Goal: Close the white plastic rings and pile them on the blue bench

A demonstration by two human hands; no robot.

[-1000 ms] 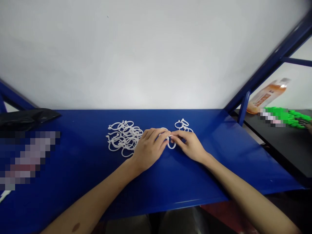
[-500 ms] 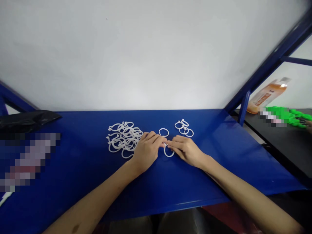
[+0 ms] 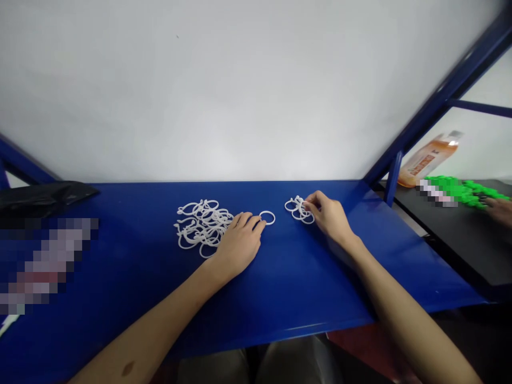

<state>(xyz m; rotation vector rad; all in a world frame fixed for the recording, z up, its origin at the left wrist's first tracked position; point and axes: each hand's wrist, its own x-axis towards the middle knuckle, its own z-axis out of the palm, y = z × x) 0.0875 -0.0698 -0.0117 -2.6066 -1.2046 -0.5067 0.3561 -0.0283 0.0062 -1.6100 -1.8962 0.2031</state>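
Observation:
My left hand [image 3: 240, 242] lies palm down on the table, fingers stretched out, at the right edge of a pile of white cord loops [image 3: 198, 232] with small knobs. Its fingertips reach the near side of a single white loop [image 3: 268, 217]; whether they touch it I cannot tell. Farther right, my right hand [image 3: 326, 213] pinches thumb and forefinger together over a smaller group of white loops [image 3: 298, 210]. A white loop shows at those fingertips, partly hidden by them.
The blue table [image 3: 288, 288] meets a white wall behind. A black plastic bag [image 3: 48, 194] lies at left beside a blurred-out item [image 3: 52, 261]. On a dark table at right are an orange bottle [image 3: 430, 160], bright green items [image 3: 452, 186] and another person's hand [image 3: 502, 210].
My right hand has moved right and away from me, from beside my left hand to the smaller group. The loop that was between both hands has left that spot. My left fingers have straightened.

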